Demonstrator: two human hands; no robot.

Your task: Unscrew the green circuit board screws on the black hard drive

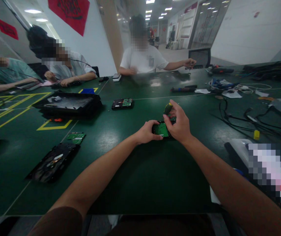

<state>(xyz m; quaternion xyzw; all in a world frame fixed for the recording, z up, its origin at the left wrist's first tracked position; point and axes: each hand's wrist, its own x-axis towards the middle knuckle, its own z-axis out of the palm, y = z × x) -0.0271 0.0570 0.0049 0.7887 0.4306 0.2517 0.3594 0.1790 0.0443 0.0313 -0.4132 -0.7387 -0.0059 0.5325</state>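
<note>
On the green table, a hard drive [161, 129] lies with its green circuit board facing up. My left hand [147, 132] grips its left end between thumb and fingers. Over the drive's right end, my right hand [179, 124] is closed around a screwdriver with a green and yellow handle [168, 108]. The handle tilts up between thumb and fingers; its tip is hidden behind the hand. Farther off to the left lies another hard drive [122, 103], also with part of a green board showing.
A black tray [91, 104] with loose parts stands at left. Nearer lie a black open drive casing [54, 162] and a green board [76, 138]. Black cables [243, 118] sprawl at right, near a pixelated item [273, 173]. Several people sit around the table.
</note>
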